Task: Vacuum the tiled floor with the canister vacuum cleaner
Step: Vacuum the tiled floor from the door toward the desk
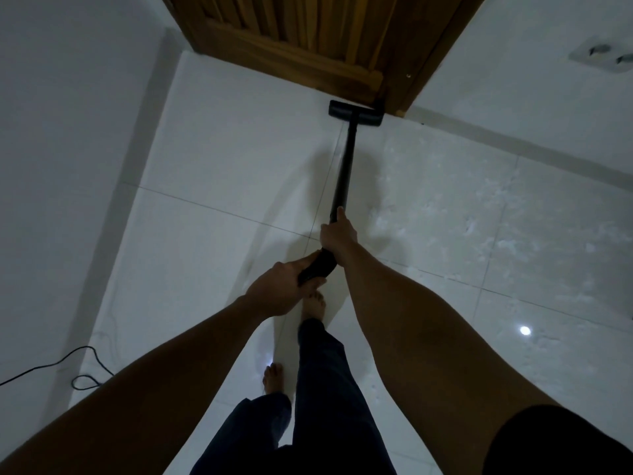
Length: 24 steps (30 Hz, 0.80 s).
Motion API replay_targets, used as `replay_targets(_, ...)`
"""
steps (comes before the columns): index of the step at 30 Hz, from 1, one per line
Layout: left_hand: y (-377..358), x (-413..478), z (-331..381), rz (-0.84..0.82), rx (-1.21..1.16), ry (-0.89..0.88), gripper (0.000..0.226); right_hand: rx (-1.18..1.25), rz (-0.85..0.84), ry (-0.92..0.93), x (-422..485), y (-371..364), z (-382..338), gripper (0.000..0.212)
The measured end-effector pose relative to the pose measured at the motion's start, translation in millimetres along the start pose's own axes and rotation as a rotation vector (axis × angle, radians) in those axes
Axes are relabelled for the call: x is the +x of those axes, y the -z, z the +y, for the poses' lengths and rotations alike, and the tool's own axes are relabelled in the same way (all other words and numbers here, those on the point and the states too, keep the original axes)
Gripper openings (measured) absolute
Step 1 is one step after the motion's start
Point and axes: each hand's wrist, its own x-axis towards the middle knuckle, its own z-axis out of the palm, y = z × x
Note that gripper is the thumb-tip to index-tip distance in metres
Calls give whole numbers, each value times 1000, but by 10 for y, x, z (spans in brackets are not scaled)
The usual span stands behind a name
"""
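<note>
my left hand [284, 286] curls round the rear grip of the wand [342, 173] and my right hand [337, 240] grips it further down, with the floor head [354, 113] on the tiled floor [239, 166] just beside the wooden door [308, 46], so i'd judge most tiles are left to do.

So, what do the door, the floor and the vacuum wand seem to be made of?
Door: wood, brown, with visible grain and slats. Floor: glossy white tile, likely ceramic; grout lines and a lamp reflection show. Wand: matte black, plastic or metal; cannot tell.
</note>
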Motion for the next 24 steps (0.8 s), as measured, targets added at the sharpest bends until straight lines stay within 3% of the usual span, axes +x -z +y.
replay_targets(9,-307,-456,-204,-36,-82,6,55,-46,67,72,-464,-209,386,68)
replay_targets(13,-546,-915,-434,-60,-74,2,73,-27,79,98,-830,-436,767,66)
replay_targets(17,-750,-1411,-561,-49,32,19,58,-14,86,133,-1219,-642,1139,65)
replay_targets(24,-1301,-2537,-991,-42,99,-83,56,-34,104,174,-2085,-1154,2036,65)
